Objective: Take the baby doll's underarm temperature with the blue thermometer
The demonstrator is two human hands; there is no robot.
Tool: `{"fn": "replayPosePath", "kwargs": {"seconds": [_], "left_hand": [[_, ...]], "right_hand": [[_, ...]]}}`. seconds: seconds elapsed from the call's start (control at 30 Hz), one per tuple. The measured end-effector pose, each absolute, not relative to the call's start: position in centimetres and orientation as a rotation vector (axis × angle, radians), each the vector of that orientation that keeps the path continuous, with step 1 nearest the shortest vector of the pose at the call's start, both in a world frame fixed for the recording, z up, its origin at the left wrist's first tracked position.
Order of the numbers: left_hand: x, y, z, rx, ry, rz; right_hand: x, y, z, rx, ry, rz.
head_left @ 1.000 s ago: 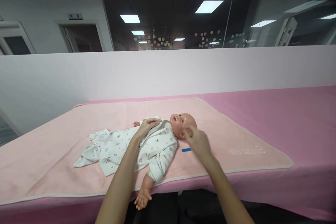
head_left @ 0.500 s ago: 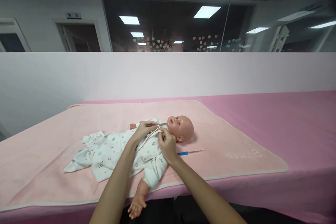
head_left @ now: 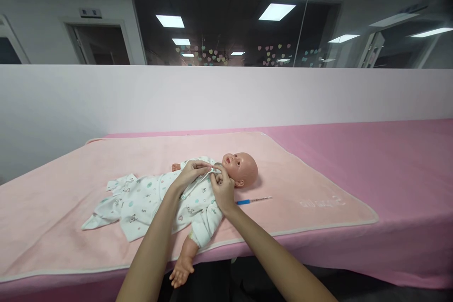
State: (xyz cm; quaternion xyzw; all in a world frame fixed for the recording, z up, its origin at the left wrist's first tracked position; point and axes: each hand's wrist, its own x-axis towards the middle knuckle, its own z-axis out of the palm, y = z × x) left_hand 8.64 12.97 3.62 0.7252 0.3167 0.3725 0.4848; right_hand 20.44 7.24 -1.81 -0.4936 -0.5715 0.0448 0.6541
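Observation:
A baby doll [head_left: 244, 170] lies on its back, head to the right, in a white printed baby outfit [head_left: 141, 203]. At the neckline, my left hand [head_left: 194, 172] pinches the outfit's front edge. My right hand [head_left: 222, 188] grips the same white edging from the near side, close to the doll's chin. The fingertips of both hands almost meet there; any fastener between them is too small to make out. One doll arm [head_left: 184, 262] hangs over the table's near edge. A thermometer with a blue end [head_left: 244, 202] lies beside my right wrist.
Under the doll spreads a peach blanket [head_left: 304, 184] with pale edging and faint lettering at right. It rests on a pink tablecloth [head_left: 399, 165]. Behind the table stands a low white partition [head_left: 226, 99], with a dark window [head_left: 226, 28] above it.
My right fingers have curled in and the hands have drawn slightly closer at the neckline. The whole view has shifted a little; the doll and thermometer lie as before.

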Motion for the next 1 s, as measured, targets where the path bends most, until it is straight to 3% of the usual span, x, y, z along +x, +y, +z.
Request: {"fn": "replayPosePath", "kwargs": {"seconds": [1.0], "left_hand": [[8.5,12.5,4.4,1.906,0.74,0.855]], "right_hand": [[20.6,7.2,-1.7,-1.129,-1.26,0.185]]}}
